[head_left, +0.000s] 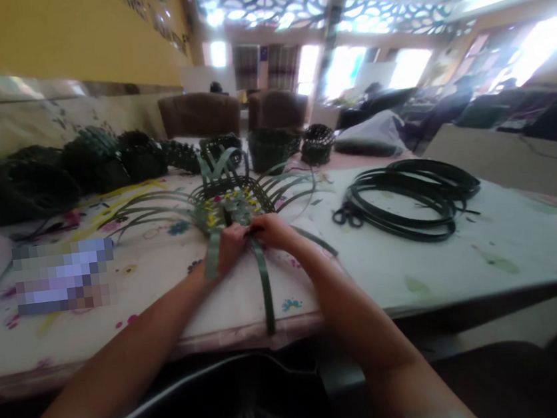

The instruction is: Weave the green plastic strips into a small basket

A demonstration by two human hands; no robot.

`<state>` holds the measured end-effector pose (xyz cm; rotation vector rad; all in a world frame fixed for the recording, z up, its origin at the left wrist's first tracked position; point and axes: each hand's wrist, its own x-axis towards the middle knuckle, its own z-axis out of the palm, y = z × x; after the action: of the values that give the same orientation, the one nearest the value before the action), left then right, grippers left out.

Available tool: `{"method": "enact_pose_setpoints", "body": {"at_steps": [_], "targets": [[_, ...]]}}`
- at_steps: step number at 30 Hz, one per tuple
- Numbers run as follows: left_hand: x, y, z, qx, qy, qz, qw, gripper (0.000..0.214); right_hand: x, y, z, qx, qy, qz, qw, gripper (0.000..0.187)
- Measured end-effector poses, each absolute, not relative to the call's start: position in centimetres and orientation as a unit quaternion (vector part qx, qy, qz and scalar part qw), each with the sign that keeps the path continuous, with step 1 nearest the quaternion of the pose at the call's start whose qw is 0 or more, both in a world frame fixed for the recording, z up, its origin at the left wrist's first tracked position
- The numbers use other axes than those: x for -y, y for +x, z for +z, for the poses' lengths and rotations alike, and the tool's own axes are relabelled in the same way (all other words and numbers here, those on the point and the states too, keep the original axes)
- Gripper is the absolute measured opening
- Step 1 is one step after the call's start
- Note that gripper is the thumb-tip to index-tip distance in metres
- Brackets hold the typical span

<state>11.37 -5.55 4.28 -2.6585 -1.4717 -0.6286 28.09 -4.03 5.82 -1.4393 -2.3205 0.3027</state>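
Observation:
A partly woven dark green basket (265, 200) lies on the table in front of me, loose strip ends fanning out left, right and away. Yellow and pale bits show inside it. At its near edge, my left hand (231, 246) is closed on the weave, a flat green strip end beside it. Close against it, my right hand (271, 230) pinches a green strip (266, 291) that hangs down toward the table's front edge. The fingertips meet, and the exact grip point is too small to make out.
Coils of dark green strip (403, 201) lie to the right, with black-handled scissors (348, 216) beside them. Finished-looking green baskets (271, 148) line the back. A clear plastic bag (371, 135) stands behind the coils. A blurred-out item (65, 277) lies at left on the flowered tablecloth (159, 310).

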Motion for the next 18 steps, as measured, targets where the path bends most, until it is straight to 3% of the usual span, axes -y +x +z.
{"method": "enact_pose_setpoints", "body": {"at_steps": [8, 18], "targets": [[5.4, 11.9, 4.4, 0.482, -0.842, -0.239, 0.020, 0.026, 5.4, 31.6, 6.9, 0.797, -0.508, 0.099, 0.311, 0.023], [5.5, 12.0, 4.1, 0.483, -0.836, -0.258, 0.021, 0.027, 6.7, 31.0, 6.6, 0.847, -0.508, -0.119, 0.103, 0.028]]}}
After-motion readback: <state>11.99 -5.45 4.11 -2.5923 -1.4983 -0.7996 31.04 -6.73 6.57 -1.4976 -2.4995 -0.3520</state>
